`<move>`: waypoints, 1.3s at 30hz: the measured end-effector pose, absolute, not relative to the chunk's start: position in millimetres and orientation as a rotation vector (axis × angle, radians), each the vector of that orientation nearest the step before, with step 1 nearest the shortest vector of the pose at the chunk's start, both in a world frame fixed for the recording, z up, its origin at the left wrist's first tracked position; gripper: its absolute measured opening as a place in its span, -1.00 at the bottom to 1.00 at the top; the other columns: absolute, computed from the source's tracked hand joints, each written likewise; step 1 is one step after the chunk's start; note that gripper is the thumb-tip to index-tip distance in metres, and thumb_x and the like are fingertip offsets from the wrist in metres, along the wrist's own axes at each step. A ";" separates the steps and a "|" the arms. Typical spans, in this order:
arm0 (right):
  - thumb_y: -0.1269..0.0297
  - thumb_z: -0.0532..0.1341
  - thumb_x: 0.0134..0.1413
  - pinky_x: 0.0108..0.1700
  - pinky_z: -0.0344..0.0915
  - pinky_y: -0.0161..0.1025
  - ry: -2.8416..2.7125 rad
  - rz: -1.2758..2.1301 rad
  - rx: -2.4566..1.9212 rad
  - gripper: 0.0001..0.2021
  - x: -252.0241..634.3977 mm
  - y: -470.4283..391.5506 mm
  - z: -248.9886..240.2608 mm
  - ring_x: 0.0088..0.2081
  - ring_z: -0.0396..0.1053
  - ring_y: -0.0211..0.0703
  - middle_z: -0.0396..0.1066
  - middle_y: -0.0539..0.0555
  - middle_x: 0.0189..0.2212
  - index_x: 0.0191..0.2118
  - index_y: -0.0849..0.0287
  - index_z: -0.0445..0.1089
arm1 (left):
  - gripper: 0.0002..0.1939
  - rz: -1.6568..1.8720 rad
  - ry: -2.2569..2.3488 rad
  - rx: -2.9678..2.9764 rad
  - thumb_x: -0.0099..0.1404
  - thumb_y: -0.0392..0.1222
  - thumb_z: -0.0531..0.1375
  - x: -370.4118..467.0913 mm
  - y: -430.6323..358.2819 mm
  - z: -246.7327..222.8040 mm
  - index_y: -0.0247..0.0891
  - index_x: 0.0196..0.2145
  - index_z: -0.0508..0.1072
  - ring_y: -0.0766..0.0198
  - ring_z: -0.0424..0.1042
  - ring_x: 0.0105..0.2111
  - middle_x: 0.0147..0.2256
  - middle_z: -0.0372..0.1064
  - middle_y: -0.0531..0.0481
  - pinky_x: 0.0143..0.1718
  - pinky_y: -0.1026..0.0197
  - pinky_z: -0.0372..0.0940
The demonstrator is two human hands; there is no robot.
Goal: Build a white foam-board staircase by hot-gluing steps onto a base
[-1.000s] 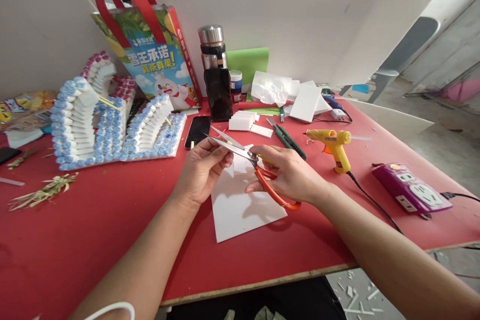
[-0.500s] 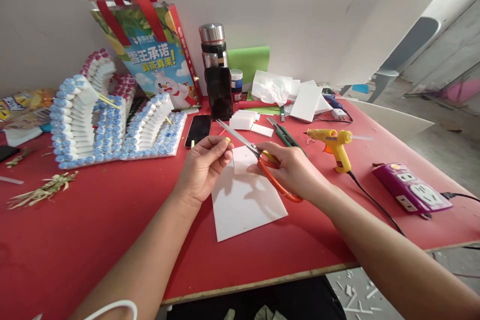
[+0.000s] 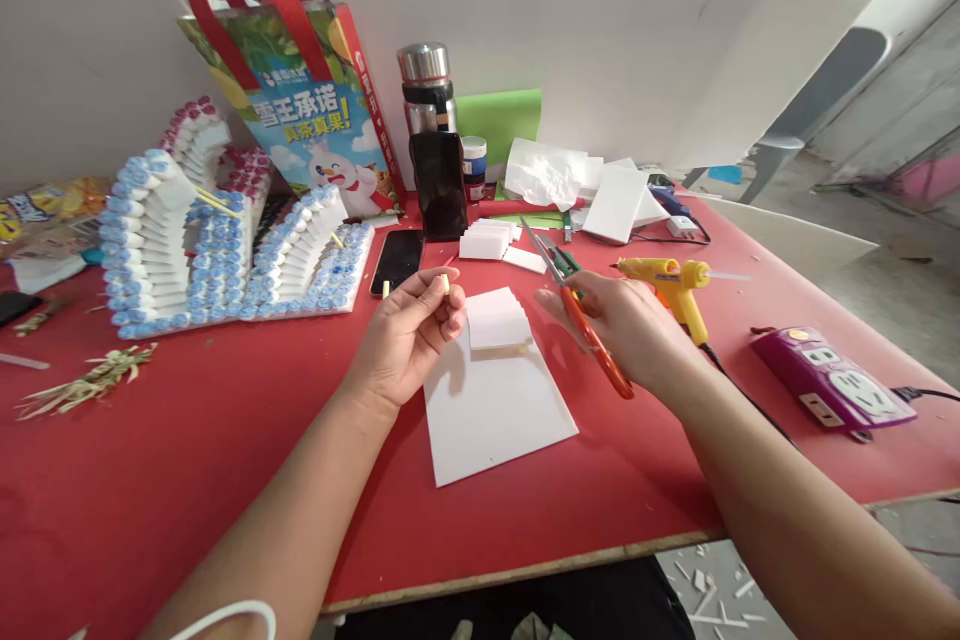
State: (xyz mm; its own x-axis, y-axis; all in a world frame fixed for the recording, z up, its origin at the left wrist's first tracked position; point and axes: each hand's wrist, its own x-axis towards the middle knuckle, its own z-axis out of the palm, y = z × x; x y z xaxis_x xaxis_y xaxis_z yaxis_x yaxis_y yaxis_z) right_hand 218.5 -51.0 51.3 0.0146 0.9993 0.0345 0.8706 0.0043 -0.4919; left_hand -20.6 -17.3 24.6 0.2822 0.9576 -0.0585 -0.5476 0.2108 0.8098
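Between thumb and forefinger, my left hand (image 3: 409,330) pinches a small pale-yellow piece (image 3: 446,283), too small to name surely. My right hand (image 3: 626,325) grips orange-handled scissors (image 3: 592,335), their blades pointing up and away, apart from the yellow piece. Below and between the hands lies a white board (image 3: 502,420). Several small white cards (image 3: 499,322) stand stacked at its far end. More white cards (image 3: 484,242) lie beyond, near a black phone (image 3: 397,260). A green-handled cutter (image 3: 562,258) lies just behind the scissors, partly covered.
A yellow glue gun (image 3: 671,285) and a purple power strip (image 3: 832,375) with cords are at the right. White models with blue rolled tips (image 3: 176,260) stand left, before a printed bag (image 3: 307,120). A steel flask (image 3: 426,85) stands behind an upright black device (image 3: 439,185).
My right hand has moved right with the scissors, away from the left hand, uncovering the stacked cards. The left hand has turned slightly, still pinching the yellow piece.
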 end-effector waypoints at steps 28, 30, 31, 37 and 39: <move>0.19 0.03 0.36 -0.49 -0.16 -0.22 -2.263 -0.061 -1.978 -0.69 191.0 -50.2 61.5 -0.55 0.18 -0.22 0.34 0.04 -0.56 -0.43 0.15 0.28 | -0.90 0.814 1.498 1.818 0.19 -0.14 0.33 -27.7 -67.1 11.4 -0.18 -0.41 0.53 0.14 0.43 -0.19 -0.26 0.49 0.00 -0.13 0.09 0.30; 0.24 0.04 0.34 -0.48 -0.18 -0.23 -2.224 -0.007 -1.903 -0.71 191.1 -47.6 51.3 -0.55 0.08 -0.26 0.32 0.01 -0.54 -0.45 0.14 0.22 | -0.92 0.851 1.515 1.802 0.18 -0.14 0.34 -24.7 -63.7 7.4 -0.17 -0.40 0.55 0.13 0.42 -0.18 -0.26 0.50 0.00 -0.13 0.09 0.30; 0.25 0.05 0.33 -0.48 -0.18 -0.23 -2.201 0.020 -1.880 -0.72 192.0 -47.1 45.9 -0.55 0.05 -0.26 0.31 0.01 -0.54 -0.45 0.14 0.20 | -0.92 0.872 1.526 1.790 0.17 -0.14 0.34 -23.9 -61.9 4.9 -0.16 -0.40 0.55 0.13 0.42 -0.18 -0.26 0.50 0.00 -0.13 0.09 0.30; 0.32 0.06 0.26 -0.47 -0.16 -0.24 -2.187 0.123 -1.807 -0.78 197.3 -46.8 26.5 -0.52 -0.01 -0.26 0.29 -0.02 -0.50 -0.45 0.13 0.13 | -0.91 0.984 1.583 1.793 0.14 -0.12 0.36 -20.6 -56.5 -11.4 -0.15 -0.43 0.57 0.08 0.42 -0.14 -0.26 0.51 -0.02 -0.12 0.06 0.31; 0.33 0.07 0.23 -0.46 -0.15 -0.24 -2.201 0.156 -1.818 -0.78 197.5 -45.5 25.9 -0.52 -0.01 -0.25 0.29 -0.01 -0.50 -0.46 0.13 0.12 | -0.91 0.995 1.600 1.800 0.15 -0.11 0.36 -18.7 -56.1 -14.0 -0.14 -0.43 0.58 0.08 0.42 -0.12 -0.25 0.51 -0.03 -0.10 0.05 0.31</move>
State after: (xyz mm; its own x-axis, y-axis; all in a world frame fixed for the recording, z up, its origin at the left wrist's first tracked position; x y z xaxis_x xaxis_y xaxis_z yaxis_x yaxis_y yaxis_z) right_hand 197.5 -45.5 25.9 -0.1678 0.9749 0.1466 0.9444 0.2016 -0.2596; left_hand -18.7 -56.1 -14.0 0.0277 0.9839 0.1767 0.5937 -0.1584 0.7889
